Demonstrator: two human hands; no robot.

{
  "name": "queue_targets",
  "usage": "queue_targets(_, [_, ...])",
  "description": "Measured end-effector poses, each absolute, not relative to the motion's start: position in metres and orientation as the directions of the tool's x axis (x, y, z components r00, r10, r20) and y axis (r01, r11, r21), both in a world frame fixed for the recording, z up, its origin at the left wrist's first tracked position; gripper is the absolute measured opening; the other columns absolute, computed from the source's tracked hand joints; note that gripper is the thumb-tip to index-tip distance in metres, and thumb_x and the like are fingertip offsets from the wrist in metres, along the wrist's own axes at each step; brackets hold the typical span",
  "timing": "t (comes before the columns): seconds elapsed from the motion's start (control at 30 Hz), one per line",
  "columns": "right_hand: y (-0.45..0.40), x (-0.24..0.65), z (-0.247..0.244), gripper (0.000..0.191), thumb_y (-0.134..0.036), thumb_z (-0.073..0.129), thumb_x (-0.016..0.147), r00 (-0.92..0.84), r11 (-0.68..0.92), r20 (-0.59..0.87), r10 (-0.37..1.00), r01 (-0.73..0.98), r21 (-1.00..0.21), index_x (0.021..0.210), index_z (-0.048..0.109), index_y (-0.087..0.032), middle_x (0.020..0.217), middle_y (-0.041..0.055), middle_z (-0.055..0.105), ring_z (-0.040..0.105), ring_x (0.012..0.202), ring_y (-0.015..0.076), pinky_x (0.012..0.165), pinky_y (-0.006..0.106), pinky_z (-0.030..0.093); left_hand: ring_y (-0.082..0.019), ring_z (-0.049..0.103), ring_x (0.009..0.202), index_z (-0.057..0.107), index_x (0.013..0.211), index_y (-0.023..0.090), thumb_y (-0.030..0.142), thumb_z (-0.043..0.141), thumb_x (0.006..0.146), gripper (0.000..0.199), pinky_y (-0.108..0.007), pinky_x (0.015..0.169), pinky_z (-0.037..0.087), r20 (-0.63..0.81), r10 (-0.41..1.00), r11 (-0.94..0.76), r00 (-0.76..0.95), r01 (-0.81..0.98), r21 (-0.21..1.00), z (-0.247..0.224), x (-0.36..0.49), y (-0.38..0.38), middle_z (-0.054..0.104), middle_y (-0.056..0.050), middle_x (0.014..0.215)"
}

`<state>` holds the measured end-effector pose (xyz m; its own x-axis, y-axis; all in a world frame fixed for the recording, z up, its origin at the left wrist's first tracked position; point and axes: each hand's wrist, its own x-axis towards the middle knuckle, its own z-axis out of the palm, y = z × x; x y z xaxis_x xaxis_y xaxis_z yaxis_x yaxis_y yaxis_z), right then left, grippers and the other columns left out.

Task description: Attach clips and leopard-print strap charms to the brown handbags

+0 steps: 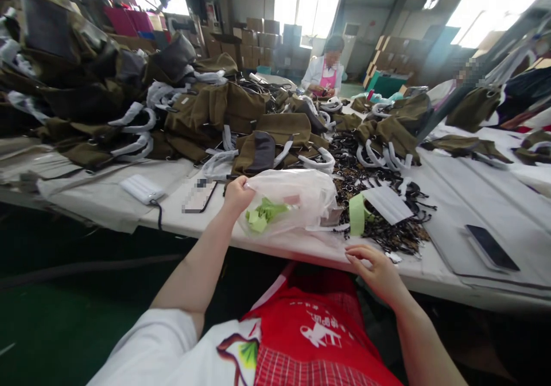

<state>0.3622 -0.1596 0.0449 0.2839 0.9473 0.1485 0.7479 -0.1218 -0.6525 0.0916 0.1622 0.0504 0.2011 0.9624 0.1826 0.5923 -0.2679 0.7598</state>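
Bright windows (316,2) and stacked cartons (260,39) stand at the top middle of the frame, with a co-worker (316,70) in a pink apron below them. Olive bags (284,128) with white-wrapped handles (322,162) cover the back of the white desk (456,197), heaped highest at the upper left. Near the frame's centre, by the desk's front edge, is a translucent plastic bag (314,197); green slips (264,214) show at its left end. The left grip (237,195) is closed on the bag's left edge, thumb pressed to the film. Just right of centre, the right grip (376,271) is partly open and holds nothing visible, fingers loosely bent near a heap of dark cords (400,240). A white rectangular card (390,204) and a green strip (356,215) lie on that heap. At the lower right rests a dark-screened phone (493,248).
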Motion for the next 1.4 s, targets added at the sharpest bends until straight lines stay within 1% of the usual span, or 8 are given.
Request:
queue_targets(0.27, [-0.159,0.352,0.022,0.027,-0.043,0.055,0.091,0.252,-0.100,0.107,0.962,0.688,-0.719,0.086,0.074,-0.024,0.101,0.0082,0.074,0.070,0.094,0.0243,0.081,0.034,0.058,-0.026,0.066,0.081,0.065,0.085,0.013,0.032,0.068,0.071,0.024,-0.030,0.070,0.048,0.105,0.989,-0.151,0.108,0.684,0.714,0.017,0.071,0.184,0.072,-0.014,0.084])
queue_targets(0.4, [-0.162,0.355,0.008,0.029,-0.046,0.056,0.089,0.234,-0.104,0.082,0.969,0.683,-0.723,0.088,0.074,-0.023,0.101,0.0096,0.074,0.070,0.095,0.0264,0.080,0.036,0.059,-0.028,0.066,0.103,0.061,0.115,0.010,0.033,0.073,0.071,0.051,-0.034,0.086,0.051,0.146,0.984,-0.179,0.105,0.654,0.735,0.005,0.052,0.175,0.068,-0.018,0.114])
queue_targets(0.47, [-0.162,0.354,0.005,0.029,-0.047,0.056,0.089,0.221,-0.104,0.070,0.973,0.687,-0.719,0.089,0.074,-0.023,0.103,0.0099,0.074,0.070,0.097,0.0270,0.084,0.038,0.058,-0.028,0.059,0.118,0.050,0.131,0.010,0.036,0.069,0.077,0.063,-0.038,0.098,0.047,0.235,0.970,-0.224,0.068,0.632,0.742,-0.002,0.041,0.157,0.060,-0.020,0.129])
queue_targets(0.6, [-0.157,0.351,0.000,0.031,-0.048,0.055,0.090,0.192,-0.115,0.031,0.981,0.700,-0.705,0.090,0.074,-0.023,0.101,0.0099,0.074,0.069,0.096,0.0270,0.087,0.040,0.057,-0.030,0.038,0.140,0.037,0.142,0.007,0.035,0.044,0.095,0.055,-0.048,0.114,0.033,0.619,0.786,-0.472,-0.011,0.635,0.611,-0.030,0.024,0.094,0.043,-0.025,0.144])
queue_targets(0.7, [-0.152,0.345,-0.002,0.030,-0.047,0.055,0.091,0.167,-0.114,0.009,0.986,0.709,-0.695,0.090,0.074,-0.023,0.099,0.0093,0.074,0.069,0.093,0.0266,0.086,0.040,0.056,-0.032,0.033,0.142,0.038,0.141,0.006,0.036,0.046,0.096,0.055,-0.051,0.114,0.032,0.622,0.777,-0.502,0.091,0.686,0.527,-0.057,0.013,0.052,0.037,-0.027,0.146])
queue_targets(0.9, [-0.143,0.333,0.001,0.028,-0.045,0.056,0.091,0.087,-0.074,-0.019,0.996,0.705,-0.705,0.090,0.073,-0.023,0.102,0.0100,0.074,0.069,0.096,0.0266,0.089,0.042,0.055,-0.029,0.045,0.132,0.051,0.130,0.007,0.036,0.043,0.096,0.045,-0.047,0.112,0.037,0.522,0.848,-0.276,-0.098,0.758,0.591,-0.072,-0.027,0.055,0.051,-0.023,0.134])
queue_targets(1.23, [-0.135,0.326,0.006,0.029,-0.047,0.057,0.089,0.069,-0.080,-0.043,0.997,0.733,-0.676,0.088,0.074,-0.024,0.101,0.0098,0.075,0.070,0.094,0.0270,0.087,0.041,0.056,-0.019,0.066,0.103,0.069,0.100,0.016,0.031,0.058,0.090,0.022,-0.035,0.098,0.050,0.466,0.846,-0.527,0.257,0.533,0.662,-0.021,-0.015,0.086,0.071,-0.009,0.107])
queue_targets(1.4, [-0.139,0.324,0.005,0.030,-0.048,0.056,0.090,0.081,-0.108,-0.071,0.994,0.745,-0.658,0.089,0.074,-0.024,0.102,0.0096,0.075,0.070,0.096,0.0276,0.089,0.042,0.056,-0.021,0.057,0.124,0.063,0.122,0.015,0.027,0.048,0.095,0.033,-0.037,0.108,0.044,0.380,0.742,-0.654,0.552,0.472,0.591,-0.025,0.033,0.094,0.062,-0.012,0.133])
